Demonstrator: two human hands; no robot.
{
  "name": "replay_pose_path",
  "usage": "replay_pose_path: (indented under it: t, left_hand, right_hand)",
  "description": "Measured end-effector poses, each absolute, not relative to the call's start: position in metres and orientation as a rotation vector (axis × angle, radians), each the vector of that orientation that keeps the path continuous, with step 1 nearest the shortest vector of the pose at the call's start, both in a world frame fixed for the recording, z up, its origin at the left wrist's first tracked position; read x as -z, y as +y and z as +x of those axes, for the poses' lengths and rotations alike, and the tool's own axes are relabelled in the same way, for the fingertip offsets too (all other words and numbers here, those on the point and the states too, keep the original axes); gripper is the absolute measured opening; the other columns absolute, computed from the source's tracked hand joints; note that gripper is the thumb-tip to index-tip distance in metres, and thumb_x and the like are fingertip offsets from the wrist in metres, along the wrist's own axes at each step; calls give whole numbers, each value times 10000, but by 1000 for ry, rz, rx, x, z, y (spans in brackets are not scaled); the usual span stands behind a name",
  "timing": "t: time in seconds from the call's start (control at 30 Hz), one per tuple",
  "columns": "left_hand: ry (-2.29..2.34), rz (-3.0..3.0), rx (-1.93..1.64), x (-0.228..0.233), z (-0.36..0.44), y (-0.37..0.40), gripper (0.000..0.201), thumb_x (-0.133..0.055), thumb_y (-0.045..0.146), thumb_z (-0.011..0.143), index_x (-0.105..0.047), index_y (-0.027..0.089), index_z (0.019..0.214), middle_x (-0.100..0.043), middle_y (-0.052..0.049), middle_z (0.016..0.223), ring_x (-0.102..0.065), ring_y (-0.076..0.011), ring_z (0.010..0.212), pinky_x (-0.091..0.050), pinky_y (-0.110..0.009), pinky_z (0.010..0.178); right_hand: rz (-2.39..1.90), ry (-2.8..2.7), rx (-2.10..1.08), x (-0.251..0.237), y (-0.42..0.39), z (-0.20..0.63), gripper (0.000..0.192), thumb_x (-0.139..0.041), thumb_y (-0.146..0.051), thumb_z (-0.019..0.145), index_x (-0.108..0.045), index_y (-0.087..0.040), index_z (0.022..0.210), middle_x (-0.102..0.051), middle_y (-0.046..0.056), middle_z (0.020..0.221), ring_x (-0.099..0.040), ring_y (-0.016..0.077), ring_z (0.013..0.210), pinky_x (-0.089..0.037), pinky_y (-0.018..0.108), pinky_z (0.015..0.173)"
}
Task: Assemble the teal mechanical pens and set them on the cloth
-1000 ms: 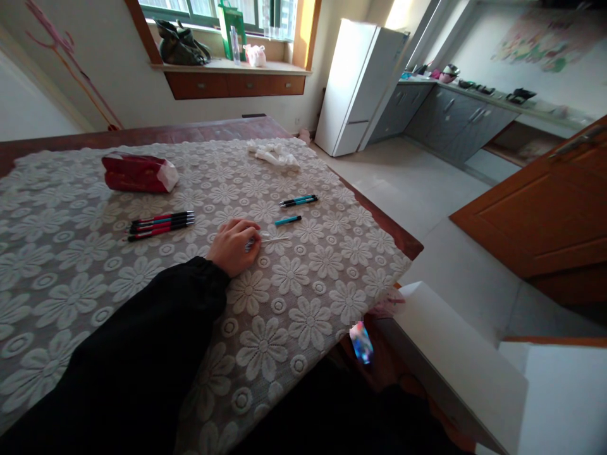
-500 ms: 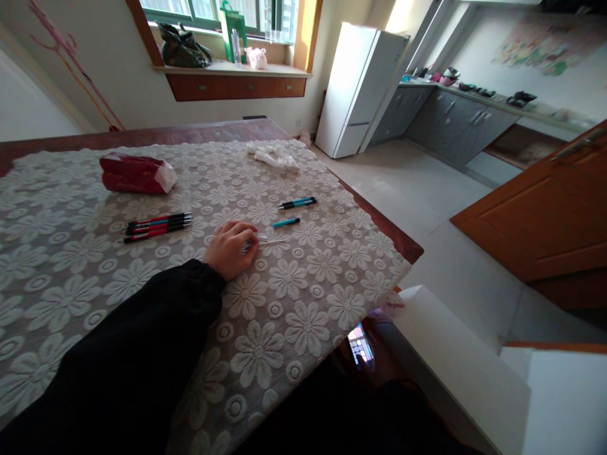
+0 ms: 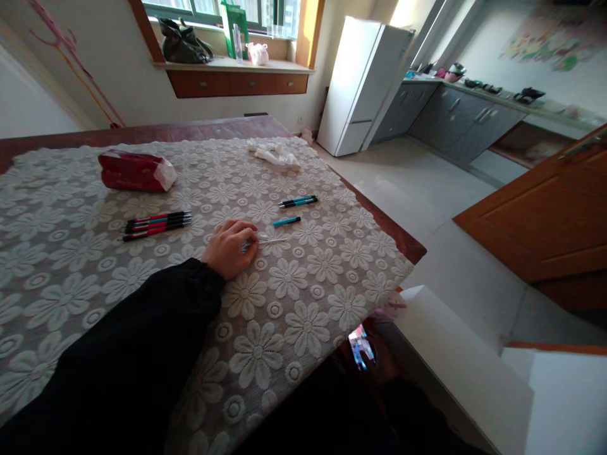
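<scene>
My left hand (image 3: 231, 248) rests on the lace tablecloth (image 3: 258, 354) with its fingers curled down. From under its fingertips stick out thin white sticks (image 3: 274, 240), their other ends hidden in the hand. A short teal pen-like piece with a black end (image 3: 287, 222) lies just beyond them, and behind it are teal-and-black pens (image 3: 298, 201). Left of the hand, several red, black and teal pens (image 3: 157, 225) lie side by side. Below the table edge, in shadow, my right hand (image 3: 383, 357) is closed round a phone (image 3: 361, 347) with a lit screen.
A red bag-like pack (image 3: 135, 170) with a white end stands at the back left of the table. Crumpled white material (image 3: 275, 155) lies near the far edge. A white box-like surface (image 3: 467, 360) stands beside the table at right. A fridge (image 3: 363, 88) and wooden door (image 3: 540, 221) are farther off.
The phone's screen picture has changed, and the thumb over it has shifted slightly. My left hand has stayed in place; the view has tilted a little.
</scene>
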State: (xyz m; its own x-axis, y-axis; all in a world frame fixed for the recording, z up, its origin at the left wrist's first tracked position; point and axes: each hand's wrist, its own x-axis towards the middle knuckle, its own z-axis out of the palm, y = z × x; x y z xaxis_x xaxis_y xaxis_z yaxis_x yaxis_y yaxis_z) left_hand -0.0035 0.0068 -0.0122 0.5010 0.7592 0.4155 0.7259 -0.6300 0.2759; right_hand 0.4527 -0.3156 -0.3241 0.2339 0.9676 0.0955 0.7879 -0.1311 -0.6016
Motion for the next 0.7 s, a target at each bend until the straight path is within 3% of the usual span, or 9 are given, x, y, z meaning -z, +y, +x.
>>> replay_pose_path:
  t: [0.4,0.53,0.7]
  left_hand:
    - [1315,2666,-794,14,-4,7,150,-564,261,926,-699,227,870,-735,-68,1182,-607,-299,1179,-504,-510,1048]
    - [1313,2666,-803,12,-4,7,142,-570,265,919,-697,233,864,-737,-68,1168,-607,-301,1184,-506,-509,1044]
    - [1309,2680,-800,14,-5,7,142,-564,264,928,-687,235,863,-737,-61,1167,-607,-298,1183,-508,-499,1041]
  right_hand:
    - [-1959,-1671,-512,319,-317,451,474,-552,-616,857,-749,-251,1088,-645,139,1384,-604,405,1312,-468,581,1126]
    - [-1992,-1634,-457,323,-317,456,446,-571,-606,839,-753,-230,995,-680,164,1300,-631,431,1265,-505,605,1074]
    - [-2007,-1606,-411,324,-320,459,462,-579,-557,831,-730,-201,1083,-696,191,1261,-668,439,1201,-538,603,1034]
